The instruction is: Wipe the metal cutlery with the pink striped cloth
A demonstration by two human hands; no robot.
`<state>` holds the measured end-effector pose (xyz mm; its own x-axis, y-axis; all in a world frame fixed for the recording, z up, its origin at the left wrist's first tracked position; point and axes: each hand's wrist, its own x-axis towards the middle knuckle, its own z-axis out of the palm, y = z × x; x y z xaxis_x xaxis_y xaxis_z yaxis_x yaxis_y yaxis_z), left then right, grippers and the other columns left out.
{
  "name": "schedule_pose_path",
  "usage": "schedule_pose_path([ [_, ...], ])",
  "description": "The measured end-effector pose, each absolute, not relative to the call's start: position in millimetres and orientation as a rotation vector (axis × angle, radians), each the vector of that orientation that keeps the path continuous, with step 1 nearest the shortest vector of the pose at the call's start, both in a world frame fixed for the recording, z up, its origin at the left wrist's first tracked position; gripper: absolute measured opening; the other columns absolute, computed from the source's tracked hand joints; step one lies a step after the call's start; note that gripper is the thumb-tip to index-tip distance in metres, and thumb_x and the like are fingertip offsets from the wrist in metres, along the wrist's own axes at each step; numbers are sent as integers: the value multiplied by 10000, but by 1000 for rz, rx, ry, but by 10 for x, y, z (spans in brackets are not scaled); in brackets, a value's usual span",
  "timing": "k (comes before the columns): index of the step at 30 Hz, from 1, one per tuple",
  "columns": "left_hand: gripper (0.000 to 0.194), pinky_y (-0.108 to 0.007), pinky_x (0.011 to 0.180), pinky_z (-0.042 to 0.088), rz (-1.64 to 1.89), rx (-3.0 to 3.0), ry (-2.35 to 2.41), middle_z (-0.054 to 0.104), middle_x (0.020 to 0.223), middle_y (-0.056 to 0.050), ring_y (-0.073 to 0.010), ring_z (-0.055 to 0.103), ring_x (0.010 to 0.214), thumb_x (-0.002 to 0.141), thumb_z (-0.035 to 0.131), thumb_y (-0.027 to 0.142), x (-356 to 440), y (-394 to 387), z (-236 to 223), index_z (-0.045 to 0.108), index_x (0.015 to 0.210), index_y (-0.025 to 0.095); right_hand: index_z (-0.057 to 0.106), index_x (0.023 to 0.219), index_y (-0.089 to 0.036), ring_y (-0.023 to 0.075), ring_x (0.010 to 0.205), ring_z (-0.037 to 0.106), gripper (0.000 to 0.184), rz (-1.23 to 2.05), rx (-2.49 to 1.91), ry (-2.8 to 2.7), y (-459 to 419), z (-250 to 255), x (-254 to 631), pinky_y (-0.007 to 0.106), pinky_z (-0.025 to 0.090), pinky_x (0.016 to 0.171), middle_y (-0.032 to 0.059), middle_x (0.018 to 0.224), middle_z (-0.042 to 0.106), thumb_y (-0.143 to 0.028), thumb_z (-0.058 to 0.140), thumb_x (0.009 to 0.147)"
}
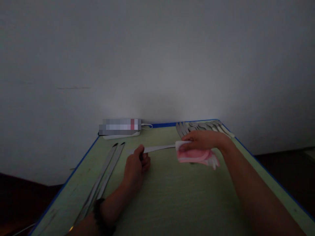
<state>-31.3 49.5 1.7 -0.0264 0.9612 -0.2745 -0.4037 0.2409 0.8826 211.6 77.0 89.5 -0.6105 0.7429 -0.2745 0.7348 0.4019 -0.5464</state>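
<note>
We lose the right end of the long, flat silver utensil (159,148) in the pink-and-white cloth (197,156), cannot read the pixelated whitish box (120,127), and see the blue-edged green table (184,203) cropped below.

Taking twelve o'clock as the wall (157,59) side, we see a slim metal utensil (159,148) held roughly level over the green table (172,200). Our left hand (135,165) pinches it towards nine o'clock; our right hand (200,140) holds a pink-and-white cloth (195,156) about it towards three. At ten o'clock we have a box-like object (120,127), its face blurred out; at one, spoons (209,126) beside flat utensils (180,128). Two long utensils (108,172) lie side by side at nine.
</note>
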Motion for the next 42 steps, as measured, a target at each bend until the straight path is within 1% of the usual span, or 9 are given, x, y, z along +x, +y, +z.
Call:
schedule_pose_path([
  [3,389,-169,308,163,1241,641,1024,259,406,112,-39,216,307,799,549,392,-335,499,6,339,527,209,658,854,-185,101,550,459,427,1024,-1436,-2662,737,999,2172,217,297,489,-8,670,600,-562,459,841],
  [6,402,-172,305,162,1223,628,1014,261,398,111,-38,213,299,815,534,402,-338,502,6,339,521,207,665,842,-191,116,562,483,422,940,-1512,-2703,716,1017,2141,229,298,500,7,686,618,-575,495,810],
  [11,425,-174,312,174,1208,652,1060,255,394,111,-40,227,297,818,528,417,-286,497,21,320,511,210,675,864,-190,142,618,541,323,755,-1575,-2740,678,952,1933,240,321,540,47,770,665,-476,533,813],
  [15,434,-178,311,151,1182,660,1079,228,389,114,-41,215,292,819,514,424,-262,510,13,304,501,215,677,880,-191,164,688,571,328,684,-1479,-2778,670,875,1789,244,341,575,72,833,683,-465,503,834],
  [18,426,-178,309,152,1194,651,1057,228,395,114,-39,207,294,815,526,405,-272,512,1,307,503,214,675,886,-192,154,686,566,344,729,-1407,-2774,696,849,1809,240,344,572,65,832,683,-475,484,847],
  [23,397,-174,310,156,1188,642,1036,242,401,113,-38,212,299,822,526,392,-305,501,-12,348,520,206,677,867,-183,129,579,507,397,895,-1463,-2741,704,950,2030,239,319,507,29,721,649,-533,494,826],
  [30,394,-179,317,174,1165,624,1006,243,397,114,-38,213,295,832,508,394,-343,514,0,360,519,204,675,853,-203,140,613,535,361,933,-1523,-2682,649,1075,2174,236,335,520,16,741,655,-530,530,798],
  [34,434,-180,321,169,1188,666,1055,238,392,112,-40,211,303,840,500,415,-296,499,0,317,504,211,680,866,-205,152,639,569,373,869,-1557,-2712,652,1010,2055,238,346,525,34,774,681,-526,494,828],
  [42,468,-184,344,170,1111,834,1107,236,395,113,-45,216,327,811,509,510,-147,391,-7,315,505,214,668,900,-166,189,751,623,400,722,-1375,-2845,621,861,1682,249,386,596,97,871,699,-459,396,899],
])
